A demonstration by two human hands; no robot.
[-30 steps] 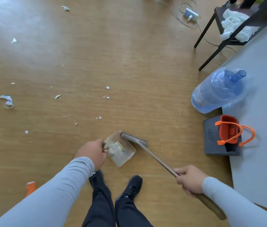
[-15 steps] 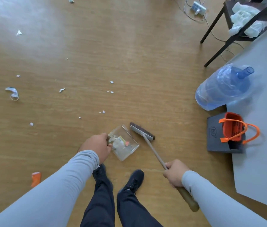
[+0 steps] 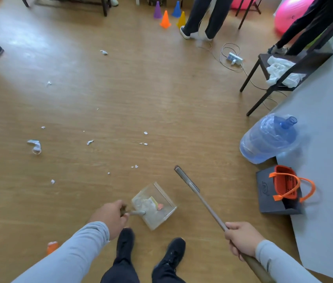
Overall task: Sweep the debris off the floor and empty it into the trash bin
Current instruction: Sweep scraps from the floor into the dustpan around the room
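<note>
Just ahead of the feet, the left hand (image 3: pixel 109 216) grips the handle of the light, stiff dustpan (image 3: pixel 155 205) holding paper scraps, while the right hand (image 3: pixel 241 238) clamps the broom (image 3: pixel 200 198) mid-shaft, bits of featherlight debris (image 3: pixel 35 146) likely to scatter.

Single head-worn wide-angle view, looking forward and steeply down from standing height onto the wooden floor (image 3: pixel 161 94), with the wearer's shoes (image 3: pixel 171 252) lying at bottom centre.
</note>
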